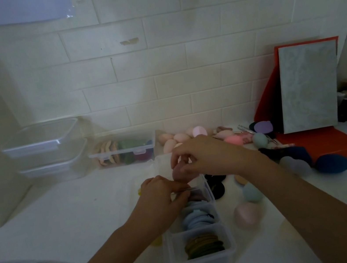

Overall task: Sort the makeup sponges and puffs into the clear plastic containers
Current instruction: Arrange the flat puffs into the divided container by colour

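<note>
"So, where are you in the sort?"

"Midway, I judge. Nearest me in the box (232,251), green puffs (203,245) fill one cell and blue puffs (197,218) the next. I'm on the third cell, where mauve puffs (199,196) lie."

"What are your hands doing?"

"My left hand (160,194) reaches in from the lower left, forearm low over the table (65,208). Its fingers are curled and pinch the box's rim at that third cell, to steady it, I think. My right hand (204,156) comes across from the right, wrist arched above the box. Its fingertips are bent down and clamped on one mauve puff (181,173), held just over the cell's far end."

"And next?"

"Slip that puff down beside the others. It's soft and the cell looks fairly full, so I'd press it in gently. I'd let go only once it sits, with the left hand bracing the box."

"What's left after that?"

"Plenty. Right of the box lie a pink sponge (247,214) and a teal sponge (251,193). There are dark puffs (217,187) just beside the box, and a navy sponge (332,163) farther off. Further back, pale sponges (178,138) are heaped by the wall (156,64), next to a second box (122,150) that has puffs in it. Two tubs (42,140) stand stacked at the far left."
</note>
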Demonstrator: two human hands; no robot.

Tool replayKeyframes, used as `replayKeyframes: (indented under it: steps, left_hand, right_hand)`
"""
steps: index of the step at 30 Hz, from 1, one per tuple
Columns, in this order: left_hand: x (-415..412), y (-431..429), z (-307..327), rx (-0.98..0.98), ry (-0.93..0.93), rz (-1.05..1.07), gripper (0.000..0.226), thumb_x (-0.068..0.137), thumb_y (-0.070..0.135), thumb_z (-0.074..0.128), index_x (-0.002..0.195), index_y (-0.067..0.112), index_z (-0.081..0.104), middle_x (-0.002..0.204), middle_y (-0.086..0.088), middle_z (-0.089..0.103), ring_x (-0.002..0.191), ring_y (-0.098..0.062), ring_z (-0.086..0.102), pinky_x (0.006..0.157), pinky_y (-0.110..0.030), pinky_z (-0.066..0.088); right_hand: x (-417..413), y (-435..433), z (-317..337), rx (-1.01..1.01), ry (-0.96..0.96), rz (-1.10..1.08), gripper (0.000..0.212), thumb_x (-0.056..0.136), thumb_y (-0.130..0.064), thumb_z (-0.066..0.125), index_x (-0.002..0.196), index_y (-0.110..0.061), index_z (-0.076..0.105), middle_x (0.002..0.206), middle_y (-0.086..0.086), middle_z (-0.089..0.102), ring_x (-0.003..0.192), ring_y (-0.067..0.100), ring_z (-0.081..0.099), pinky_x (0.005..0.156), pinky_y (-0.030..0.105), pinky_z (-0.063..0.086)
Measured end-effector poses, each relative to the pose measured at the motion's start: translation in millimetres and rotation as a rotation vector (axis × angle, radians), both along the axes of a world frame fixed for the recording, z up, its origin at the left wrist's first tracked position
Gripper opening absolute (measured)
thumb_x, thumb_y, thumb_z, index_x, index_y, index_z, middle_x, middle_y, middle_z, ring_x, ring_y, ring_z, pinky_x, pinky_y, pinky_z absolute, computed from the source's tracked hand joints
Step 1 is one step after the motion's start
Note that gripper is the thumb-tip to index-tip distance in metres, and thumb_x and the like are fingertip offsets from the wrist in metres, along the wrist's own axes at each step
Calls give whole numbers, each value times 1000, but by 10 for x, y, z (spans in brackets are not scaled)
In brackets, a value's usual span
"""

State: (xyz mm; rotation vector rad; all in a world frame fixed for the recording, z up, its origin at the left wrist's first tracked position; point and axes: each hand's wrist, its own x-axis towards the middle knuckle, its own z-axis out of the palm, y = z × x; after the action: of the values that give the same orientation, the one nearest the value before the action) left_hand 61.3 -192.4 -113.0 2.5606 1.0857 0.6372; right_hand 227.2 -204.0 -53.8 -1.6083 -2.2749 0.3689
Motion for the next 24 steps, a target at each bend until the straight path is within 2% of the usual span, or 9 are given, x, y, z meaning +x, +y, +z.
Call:
replayKeyframes:
  steps: [2,5,10,14,17,19,20,22,24]
  left_hand:
    - [2,-21,30,17,-28,-13,22,91,29,53,105,30,71,97,5,70,86,-7,57,77,-6,28]
    - [-6,-28,40,33,-37,-25,23,90,34,53,106,32,70,92,6,71,77,-3,52,70,-1,24]
    - [-7,-3,10,-5,-62,-46,31,81,39,47,101,35,71,83,9,72,65,4,48,72,-6,27]
    - [-5,26,-46,38,-34,-25,41,79,50,38,99,36,72,86,10,72,81,-4,56,83,-26,39]
    - [-6,34,-53,77,-21,-3,51,74,55,30,95,35,73,90,10,70,87,-8,55,85,-29,38]
    - [12,17,-38,90,-14,23,53,73,56,29,96,33,72,93,10,67,87,-7,50,85,-28,36]
    - [18,9,-32,95,-2,33,51,75,55,32,98,33,71,95,11,65,87,-6,47,85,-28,36]
    - [19,-5,-29,104,29,37,44,77,51,35,102,34,68,100,13,62,89,-3,44,88,-27,35]
    - [7,-13,-30,116,59,34,45,79,53,32,105,36,65,105,16,60,94,-3,44,87,-25,30]
  right_hand:
    - [6,8,-11,-22,8,6,13,85,-24,64,98,-25,67,77,-13,58,66,-16,47,56,2,36]
    - [-9,10,-10,-40,-41,-4,10,84,-27,66,94,-25,68,76,-14,60,67,-5,53,55,8,38]
    - [-146,32,-107,8,-151,-36,13,85,-18,64,94,-15,73,94,-3,69,82,9,58,72,19,46]
    - [-126,13,-74,-35,-164,-39,17,87,-17,63,98,-13,75,97,1,71,87,14,63,83,27,53]
    - [-165,24,-121,29,-331,-57,18,89,-16,58,97,-13,74,93,2,65,79,17,56,68,27,48]
    - [-201,11,-144,41,-425,-53,18,90,-10,53,76,-11,65,76,0,51,64,14,43,54,21,31]
    - [-208,1,-145,24,-446,-43,27,90,-8,51,63,-14,53,67,-2,43,58,11,37,51,20,25]
    - [-188,-3,-126,-31,-442,-10,41,89,-5,50,54,-21,36,60,-5,35,52,6,31,49,18,23]
    - [-134,17,-107,-75,-377,15,39,88,-6,52,53,-21,41,58,-6,39,52,7,35,49,19,25]
